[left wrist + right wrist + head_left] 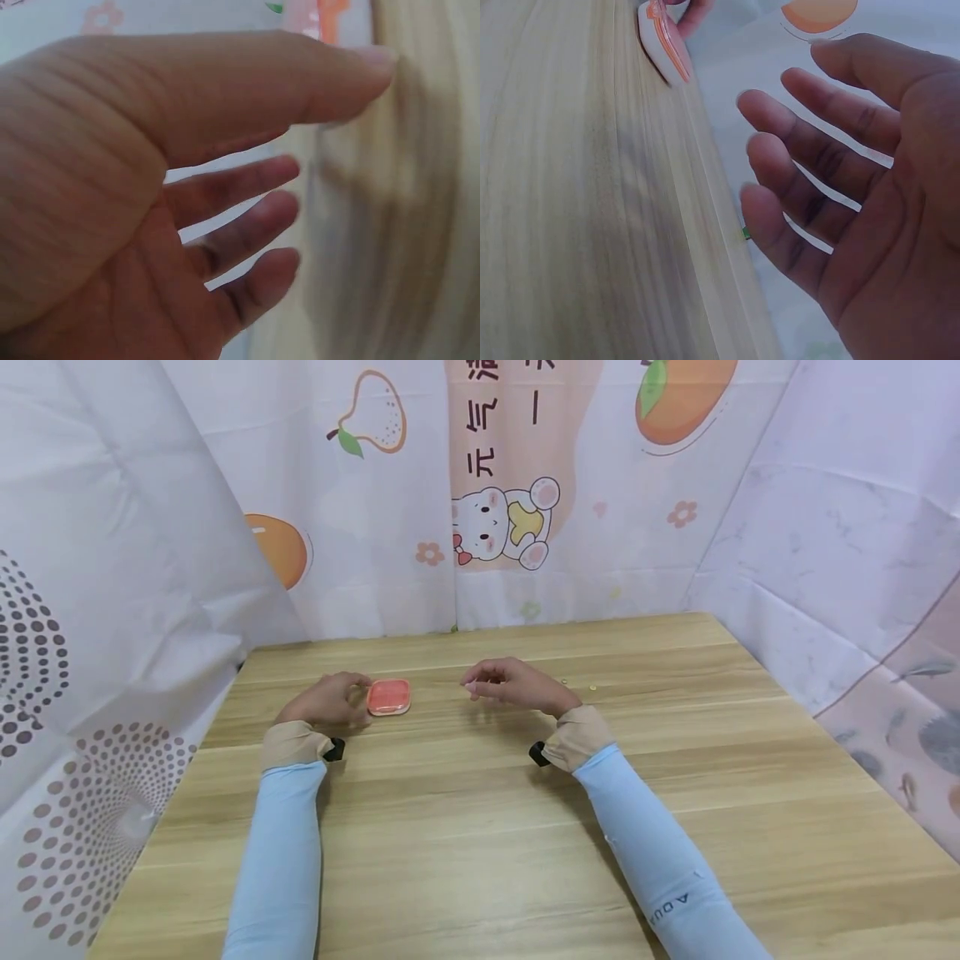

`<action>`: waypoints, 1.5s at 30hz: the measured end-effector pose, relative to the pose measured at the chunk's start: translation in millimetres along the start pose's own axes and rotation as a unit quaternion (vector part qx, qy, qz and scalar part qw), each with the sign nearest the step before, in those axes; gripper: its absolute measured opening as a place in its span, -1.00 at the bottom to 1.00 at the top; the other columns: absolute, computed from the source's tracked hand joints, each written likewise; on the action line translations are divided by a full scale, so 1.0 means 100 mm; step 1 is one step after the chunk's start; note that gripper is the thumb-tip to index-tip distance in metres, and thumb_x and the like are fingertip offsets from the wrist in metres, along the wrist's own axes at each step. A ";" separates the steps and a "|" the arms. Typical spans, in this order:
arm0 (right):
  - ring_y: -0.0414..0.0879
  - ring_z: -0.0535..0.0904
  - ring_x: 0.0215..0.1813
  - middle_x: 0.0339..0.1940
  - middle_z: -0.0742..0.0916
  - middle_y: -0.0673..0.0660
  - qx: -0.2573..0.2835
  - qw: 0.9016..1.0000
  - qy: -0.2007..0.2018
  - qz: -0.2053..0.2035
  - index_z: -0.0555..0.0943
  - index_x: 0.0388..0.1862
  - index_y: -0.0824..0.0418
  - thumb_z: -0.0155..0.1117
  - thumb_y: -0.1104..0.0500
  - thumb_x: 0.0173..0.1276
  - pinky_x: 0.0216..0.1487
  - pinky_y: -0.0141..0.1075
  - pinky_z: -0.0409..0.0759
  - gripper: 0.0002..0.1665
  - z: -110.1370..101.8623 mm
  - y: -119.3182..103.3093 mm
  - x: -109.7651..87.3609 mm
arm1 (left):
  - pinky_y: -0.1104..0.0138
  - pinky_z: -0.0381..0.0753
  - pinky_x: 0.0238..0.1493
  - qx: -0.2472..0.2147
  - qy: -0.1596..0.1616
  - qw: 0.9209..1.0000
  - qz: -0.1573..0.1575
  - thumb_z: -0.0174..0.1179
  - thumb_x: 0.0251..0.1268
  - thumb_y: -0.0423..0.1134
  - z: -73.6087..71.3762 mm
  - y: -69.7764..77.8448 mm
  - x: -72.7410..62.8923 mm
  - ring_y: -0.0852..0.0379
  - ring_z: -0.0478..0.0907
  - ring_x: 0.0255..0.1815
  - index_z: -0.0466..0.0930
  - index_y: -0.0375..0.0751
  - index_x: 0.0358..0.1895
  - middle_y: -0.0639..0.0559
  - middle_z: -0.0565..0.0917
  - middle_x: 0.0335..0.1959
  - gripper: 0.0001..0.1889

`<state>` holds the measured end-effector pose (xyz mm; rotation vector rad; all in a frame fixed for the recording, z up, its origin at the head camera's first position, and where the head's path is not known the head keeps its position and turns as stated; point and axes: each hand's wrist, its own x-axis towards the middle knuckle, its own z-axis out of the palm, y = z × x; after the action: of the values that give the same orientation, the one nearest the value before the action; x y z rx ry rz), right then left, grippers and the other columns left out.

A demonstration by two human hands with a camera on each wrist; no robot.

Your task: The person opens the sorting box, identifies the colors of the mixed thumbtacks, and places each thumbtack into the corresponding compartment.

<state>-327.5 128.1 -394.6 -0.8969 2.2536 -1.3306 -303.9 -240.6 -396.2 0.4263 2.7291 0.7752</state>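
White cloth with fruit and a bear (487,522) is hanging behind a wooden table (420,827). A small box (388,697) with a red lid is sitting flat on the table, left of the middle, so it is probably staying steady by itself. The left hand (330,700) is resting right beside it, its fingers loose and apart — maybe to be near its side. I cannot tell if a fingertip is touching the box. The right hand (517,683) is hanging above the table, its fingers softly bent with gaps between them; it is not holding anything that I can see. Two tiny gold bits (592,687) are lying near the right wrist, and only the head view is showing them. The right wrist view is showing the box's white side — the head view is mostly showing its lid. The left wrist view is catching only a bit of the box, past the thumb.
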 end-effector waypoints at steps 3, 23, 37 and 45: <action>0.29 0.57 0.05 -0.02 0.75 0.19 0.002 1.000 -0.011 0.000 0.62 0.23 0.21 0.20 -0.02 0.60 -0.06 -0.05 0.54 -0.59 0.00 0.01 -0.01 | -0.22 0.26 0.40 -0.027 -0.015 0.999 -0.011 0.46 0.24 -0.29 0.02 -0.01 0.02 -0.28 0.32 0.39 0.34 -0.39 0.46 -0.35 0.45 0.39 -0.25; 0.16 0.62 0.11 0.06 0.72 0.27 0.000 0.999 -0.046 0.014 0.61 0.25 0.30 0.21 0.08 0.60 0.10 -0.10 0.63 -0.60 -0.02 0.00 -0.02 | -0.02 0.46 0.21 -0.006 -0.020 0.998 0.062 0.50 0.22 -0.21 0.21 0.27 0.21 -0.11 0.51 0.08 0.37 -0.32 0.45 -0.17 0.59 0.19 -0.24; 0.02 0.62 -0.04 -0.05 0.73 0.07 -0.084 0.996 -0.039 0.009 0.65 0.20 0.24 0.38 0.13 0.47 -0.04 -0.17 0.59 -0.61 -0.14 0.06 -0.08 | 0.15 0.54 0.01 -0.001 -0.055 0.990 0.133 0.59 0.09 -0.09 0.47 0.58 0.44 0.06 0.58 -0.14 0.47 -0.27 0.30 0.01 0.65 -0.05 -0.26; 0.03 0.64 -0.08 -0.01 0.69 0.19 -0.088 0.994 -0.058 0.036 0.61 0.24 0.16 0.57 0.18 0.27 0.01 -0.12 0.59 -0.43 -0.15 0.05 -0.13 | 0.19 0.57 -0.01 -0.026 -0.079 0.980 0.178 0.63 0.03 -0.11 0.61 0.81 0.46 0.08 0.57 -0.11 0.52 -0.25 0.22 0.05 0.64 -0.04 -0.30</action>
<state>-329.0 148.1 -392.3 -0.9171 2.3161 -1.0335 -309.7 -130.2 -410.5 0.9410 2.5090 0.8551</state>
